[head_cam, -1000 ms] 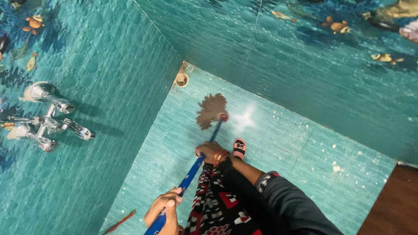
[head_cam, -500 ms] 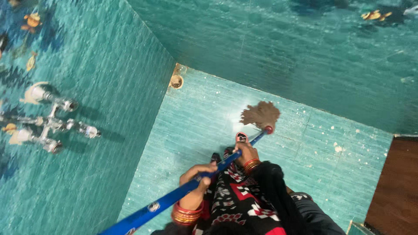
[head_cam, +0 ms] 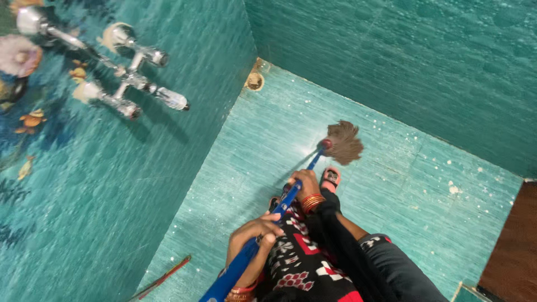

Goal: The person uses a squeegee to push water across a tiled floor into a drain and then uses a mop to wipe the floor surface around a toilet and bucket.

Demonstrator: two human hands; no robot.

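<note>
Seen from above, a person's two bare hands are gripping a long blue mop handle (head_cam: 263,235) in a small tiled washroom. The right hand (head_cam: 305,185), near the centre of the view and wearing red and gold bangles (head_cam: 312,201) at the wrist, is wrapping closed around the handle lower down, nearer the mop end. The left hand (head_cam: 254,230), at about seven o'clock from the right one, is also closing fully around the handle, higher up the pole. More bangles are showing at that wrist near the bottom edge.

From the right hand the handle is running toward one o'clock to a red collar, where the brown stringy mop head (head_cam: 343,143) is lying spread on the wet turquoise floor (head_cam: 391,184). Just beside the right hand, at about two o'clock, one foot in a pink sandal (head_cam: 330,178) is standing on the floor, close to the mop head. A dark patterned garment in black, red and white is filling the lower middle.

At eleven o'clock from the mop head, a round drain (head_cam: 254,81) is sitting in the floor's corner. Chrome taps (head_cam: 137,78) are projecting from the blue-green wall at upper left. A thin reddish stick (head_cam: 162,277) is lying on the floor at the bottom left
</note>
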